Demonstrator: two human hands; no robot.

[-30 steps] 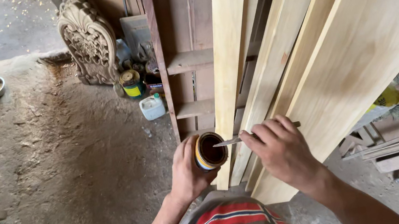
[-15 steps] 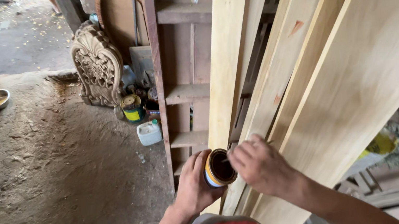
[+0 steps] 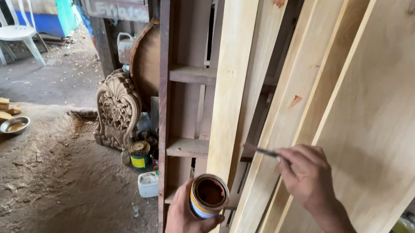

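Head cam: left hand (image 3: 183, 227) at bottom center is wrapped around a small open tin (image 3: 208, 195) of dark brown stain. Right hand (image 3: 308, 175), just right of it, pinches a thin brush (image 3: 263, 151) with its tip against the pale leaning planks (image 3: 403, 103). Carved wooden panel (image 3: 117, 111) sits mid-left on the dirt floor.

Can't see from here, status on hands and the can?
Left hand holds open can of brown stain. Right hand grips brush, bristles against pale plank. Nothing in the way.
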